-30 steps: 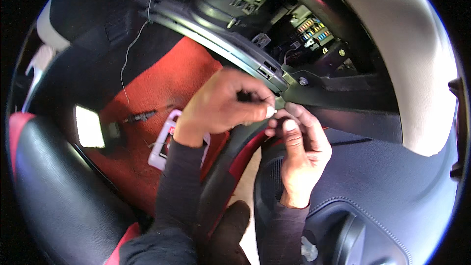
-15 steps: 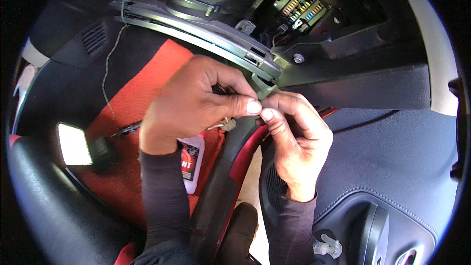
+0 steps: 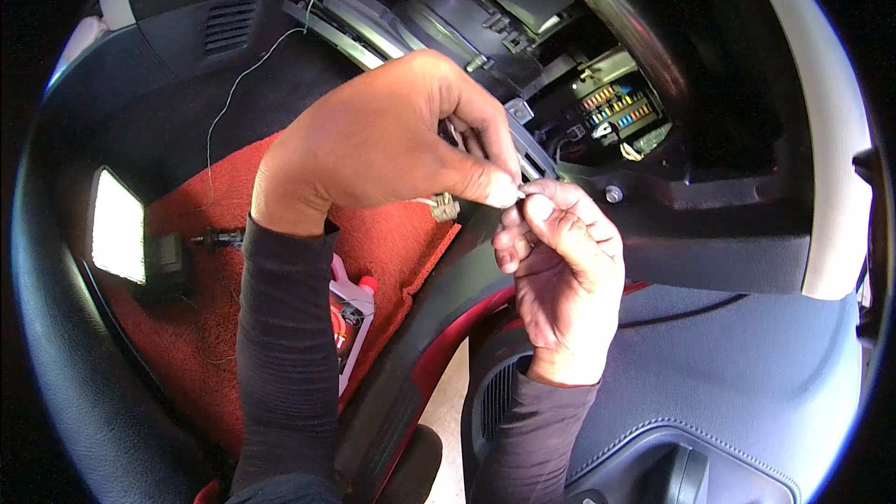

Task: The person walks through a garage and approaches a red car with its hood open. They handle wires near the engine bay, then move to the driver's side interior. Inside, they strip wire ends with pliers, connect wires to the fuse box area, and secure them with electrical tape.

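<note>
In the head view, the fingertips of my left hand (image 3: 373, 140) and my right hand (image 3: 560, 289) meet in a pinch at the centre, on a tiny thin piece too small to name. A beige connector (image 3: 444, 207) with a pale wire hangs just beneath my left hand's thumb; whatever else that hand's curled fingers hold is mostly hidden. Behind my hands are a metal sill strip (image 3: 537, 161) and dark trim with a bolt (image 3: 613, 194). Beyond, up and right, an open fuse panel (image 3: 616, 109) shows rows of coloured fuses.
A lit work lamp (image 3: 117, 224) is at left by a black tool (image 3: 219, 239) on the red mat (image 3: 187, 345). A bottle with a red cap (image 3: 357, 313) lies behind my left forearm. A thin wire (image 3: 229, 107) hangs upper left. The door panel (image 3: 709, 364) fills the lower right.
The view has shifted, and my left hand has risen relative to my right, its wrist bent further. Both hands keep their fingertips together; the beige connector still hangs below the left.
</note>
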